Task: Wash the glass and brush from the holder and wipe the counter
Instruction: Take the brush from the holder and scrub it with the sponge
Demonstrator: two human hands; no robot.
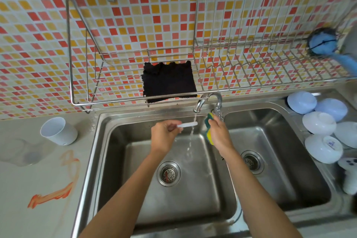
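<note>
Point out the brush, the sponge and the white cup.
brush (188,124): head view, on its white handle under the running water.
sponge (209,122): head view, on its green upper end.
white cup (63,135): head view, on its outer wall.

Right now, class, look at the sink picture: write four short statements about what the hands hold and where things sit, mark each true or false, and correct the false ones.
1. The left hand holds a white brush under the running tap. True.
2. The right hand holds a black cloth. False: it grips a yellow-green sponge; the black cloth lies on the wall rack.
3. The white cup stands in the left basin. False: it stands on the counter.
4. Orange smears mark the counter. True.
</note>
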